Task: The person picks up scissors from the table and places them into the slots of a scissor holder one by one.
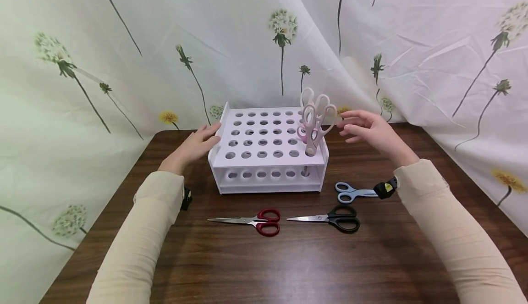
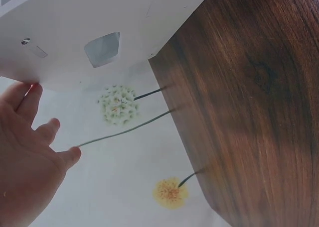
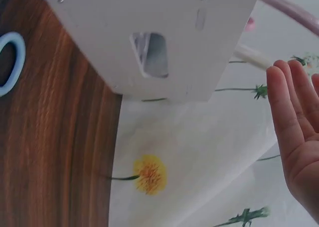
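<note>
A white rack (image 1: 264, 162) with rows of round holes stands at the back of the table. Several scissors with pale pink and white handles (image 1: 311, 116) stand upright in holes at its right end. My left hand (image 1: 198, 143) has its fingers stretched out at the rack's left side panel (image 2: 119, 18); in the left wrist view the fingertips touch its edge. To the right of the rack, my right hand (image 1: 371, 132) hangs in the air, fingers loosely extended and holding nothing. The right wrist view shows that hand (image 3: 299, 122) apart from the rack's right panel (image 3: 164, 18).
Red-handled scissors (image 1: 266, 221) and black-handled scissors (image 1: 344, 218) lie in front of the rack. Light blue scissors (image 1: 348, 192) lie at its right, partly behind the right wrist's black band (image 1: 385, 188). A dandelion-printed cloth (image 1: 243, 42) hangs behind the brown wooden table (image 1: 264, 272).
</note>
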A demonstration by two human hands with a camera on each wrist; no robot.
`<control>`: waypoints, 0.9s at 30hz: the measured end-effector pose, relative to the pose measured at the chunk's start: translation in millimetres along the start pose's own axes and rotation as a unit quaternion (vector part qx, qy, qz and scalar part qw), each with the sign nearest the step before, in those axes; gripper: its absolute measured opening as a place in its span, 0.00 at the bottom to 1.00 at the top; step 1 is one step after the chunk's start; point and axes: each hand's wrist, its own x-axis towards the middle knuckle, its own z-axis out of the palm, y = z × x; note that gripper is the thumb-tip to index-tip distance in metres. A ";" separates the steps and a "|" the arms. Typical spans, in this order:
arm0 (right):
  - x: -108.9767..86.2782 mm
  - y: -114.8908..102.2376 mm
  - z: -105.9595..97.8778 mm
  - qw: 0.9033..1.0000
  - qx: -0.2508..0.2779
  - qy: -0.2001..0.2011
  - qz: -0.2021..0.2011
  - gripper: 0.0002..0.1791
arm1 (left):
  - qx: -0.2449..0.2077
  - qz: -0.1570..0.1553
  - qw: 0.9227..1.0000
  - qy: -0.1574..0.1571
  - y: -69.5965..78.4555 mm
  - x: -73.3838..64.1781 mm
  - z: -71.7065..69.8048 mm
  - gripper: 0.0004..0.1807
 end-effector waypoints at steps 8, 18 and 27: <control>-8.5 12.6 -11.4 0.999 -0.006 -0.048 0.013 0.19 | 0.049 0.045 0.998 0.010 -1.9 2.8 -2.0 0.31; -20.3 29.3 -20.2 0.995 -0.019 -0.064 0.070 0.20 | 0.065 0.059 0.996 0.012 -1.3 4.1 -3.0 0.31; -29.8 47.0 -27.4 0.986 -0.090 -0.088 0.105 0.24 | 0.061 0.059 0.996 0.010 -1.2 4.1 -2.8 0.31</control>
